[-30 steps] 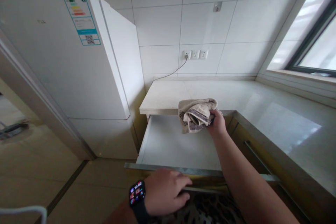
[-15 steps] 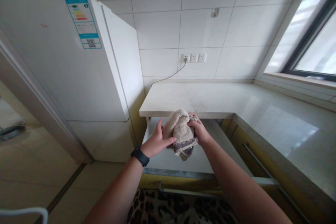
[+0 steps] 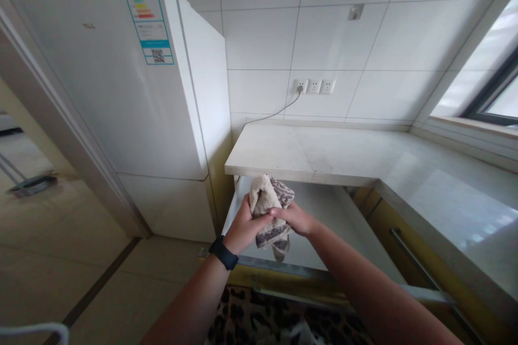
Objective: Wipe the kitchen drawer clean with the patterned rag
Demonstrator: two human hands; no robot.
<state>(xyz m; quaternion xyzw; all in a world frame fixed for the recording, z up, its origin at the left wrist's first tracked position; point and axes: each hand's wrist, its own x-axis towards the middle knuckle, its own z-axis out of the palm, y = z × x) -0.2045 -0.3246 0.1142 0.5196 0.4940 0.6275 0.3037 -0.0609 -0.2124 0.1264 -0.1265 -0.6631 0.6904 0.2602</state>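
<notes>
A bunched beige towel with dark patterned bands is held between both hands, above a pulled-out white drawer. My left hand, with a black watch on its wrist, grips the towel's left side, thumb across the front. My right hand grips it from the right, its thumb meeting the left thumb at the middle. The fingers behind the cloth are hidden. One end of the towel hangs below the hands.
A pale countertop overhangs the drawer and runs along the right. To the left stands a white refrigerator. Wall sockets hold one plugged cord. A cabinet handle juts out at right. A dustpan lies on the far-left floor.
The left hand has closed on the towel, its fingers no longer spread. Both hands have drawn together and the cloth is bunched tighter. The view has shifted left.
</notes>
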